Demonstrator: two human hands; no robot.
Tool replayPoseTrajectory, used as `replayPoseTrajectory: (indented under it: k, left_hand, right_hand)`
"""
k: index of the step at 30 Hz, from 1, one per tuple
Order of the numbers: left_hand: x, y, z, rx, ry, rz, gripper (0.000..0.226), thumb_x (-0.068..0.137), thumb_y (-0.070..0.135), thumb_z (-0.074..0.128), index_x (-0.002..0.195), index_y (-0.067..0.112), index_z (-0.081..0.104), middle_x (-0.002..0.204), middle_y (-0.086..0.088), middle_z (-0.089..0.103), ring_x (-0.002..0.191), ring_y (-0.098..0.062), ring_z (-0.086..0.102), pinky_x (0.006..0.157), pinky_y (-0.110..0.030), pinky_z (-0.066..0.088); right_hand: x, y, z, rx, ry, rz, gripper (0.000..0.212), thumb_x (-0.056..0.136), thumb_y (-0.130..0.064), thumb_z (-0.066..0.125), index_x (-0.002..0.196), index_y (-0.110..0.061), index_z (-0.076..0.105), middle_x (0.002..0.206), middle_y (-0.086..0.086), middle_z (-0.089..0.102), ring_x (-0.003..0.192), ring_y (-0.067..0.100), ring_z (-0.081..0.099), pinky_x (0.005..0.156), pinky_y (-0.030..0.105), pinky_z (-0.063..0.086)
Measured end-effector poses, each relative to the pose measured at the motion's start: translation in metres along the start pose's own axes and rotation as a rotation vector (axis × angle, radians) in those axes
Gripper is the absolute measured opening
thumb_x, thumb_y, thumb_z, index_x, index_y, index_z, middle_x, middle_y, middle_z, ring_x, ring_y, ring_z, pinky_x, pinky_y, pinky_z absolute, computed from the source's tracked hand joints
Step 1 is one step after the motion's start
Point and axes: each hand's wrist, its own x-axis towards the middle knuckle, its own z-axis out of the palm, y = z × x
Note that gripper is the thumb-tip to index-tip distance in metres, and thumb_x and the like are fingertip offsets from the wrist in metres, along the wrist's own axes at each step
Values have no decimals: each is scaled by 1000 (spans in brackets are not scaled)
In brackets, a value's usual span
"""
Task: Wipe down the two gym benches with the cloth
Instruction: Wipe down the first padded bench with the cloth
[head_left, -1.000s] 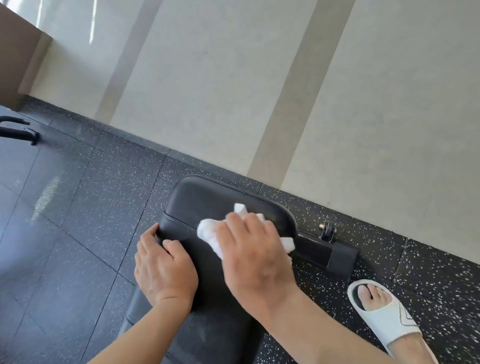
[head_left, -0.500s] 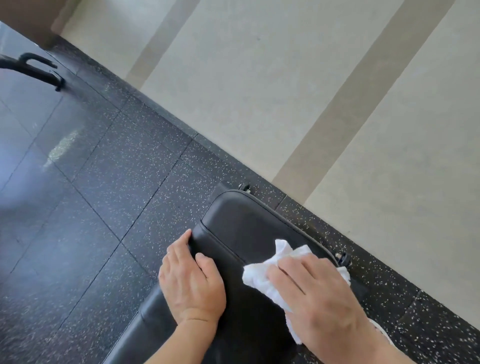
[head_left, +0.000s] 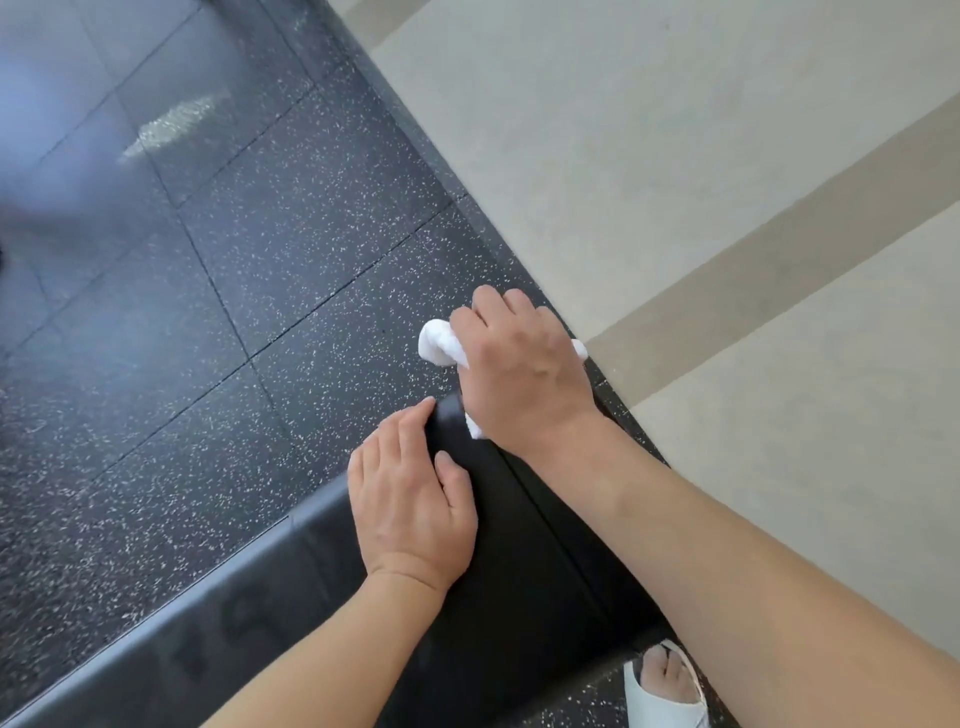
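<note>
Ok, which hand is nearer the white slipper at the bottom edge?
Right. The right hand grips the cloth at the bench's far end; its forearm passes above the slipper. The left hand rests on the bench's opposite edge.

Dark speckled floor (head_left: 218, 291) of square tiles, thin seams between, filling the left and middle. Pale glare patch (head_left: 174, 122) on the tiles at upper left, blurred. Dark speckled skirting (head_left: 415, 140) running diagonally from top centre down to the right, at the foot of a pale wall (head_left: 649, 130). Broad tan stripe (head_left: 779, 244) slanting across the wall. White open-toe slipper (head_left: 662, 696) on a foot at the bottom edge, right of centre, toes showing.
</note>
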Motion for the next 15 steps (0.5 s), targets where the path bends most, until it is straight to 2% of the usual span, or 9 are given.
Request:
replayPoseTrajectory:
  k: [4, 8, 13, 15]
  left_hand:
    - [-1, -2, 0, -15, 13, 0, 52, 90, 30, 40, 138, 17, 54, 129, -3, 61, 116, -27, 54, 106, -45, 40]
    - [-2, -2, -2, -40, 14, -12, 51, 91, 31, 39, 138, 18, 55, 127, -1, 62, 116, -27, 55, 110, -45, 38]
    - [-7, -3, -8, -74, -31, 2, 53, 94, 32, 38, 141, 17, 55, 136, -2, 60, 124, -27, 54, 114, -44, 35]
    - [-7, -6, -11, -181, -26, 6, 48, 96, 26, 45, 140, 13, 56, 143, -6, 54, 129, -27, 51, 116, -43, 35]
  right_hand:
    - [-32, 5, -8, 20, 35, -48, 12, 85, -7, 62, 94, -14, 64, 97, 7, 60, 83, 30, 51, 69, 41, 41]
    - [-75, 6, -13, 6, 49, -57, 18, 90, -8, 64, 106, -12, 70, 108, 10, 66, 88, 32, 57, 76, 44, 49]
    - [-81, -5, -14, 59, 108, 7, 19, 93, -7, 65, 110, -4, 71, 107, 16, 65, 92, 36, 60, 82, 48, 52]
    - [-78, -21, -7, 78, 119, 3, 17, 92, -6, 67, 107, -1, 71, 104, 17, 64, 92, 37, 60, 83, 49, 51]
